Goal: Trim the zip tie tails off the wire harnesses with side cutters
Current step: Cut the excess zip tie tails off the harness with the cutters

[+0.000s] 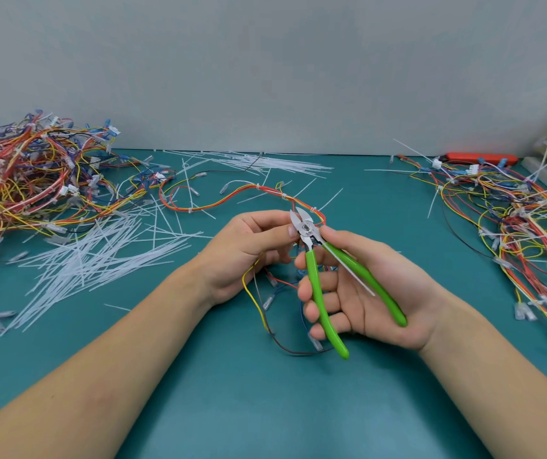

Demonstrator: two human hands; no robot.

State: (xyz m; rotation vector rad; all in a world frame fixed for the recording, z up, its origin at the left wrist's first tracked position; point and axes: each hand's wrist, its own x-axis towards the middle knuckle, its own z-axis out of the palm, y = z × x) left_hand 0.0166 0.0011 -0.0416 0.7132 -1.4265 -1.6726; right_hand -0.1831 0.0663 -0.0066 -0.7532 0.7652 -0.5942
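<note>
Side cutters (325, 273) sit in your right hand (364, 293), steel tips aimed away from you and slightly left, green handles splayed back toward your wrist, blades parted. Your right fingers (315, 286) curl round the left handle. Your left hand (249, 250) pinches the wire harness (232, 200) by the blades; its red, yellow and orange wires trail across the teal bench (265, 409).

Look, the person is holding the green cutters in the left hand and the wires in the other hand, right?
Not quite. The head view shows the green cutters in the right hand; the left hand holds the wires. The rest is right.
</note>
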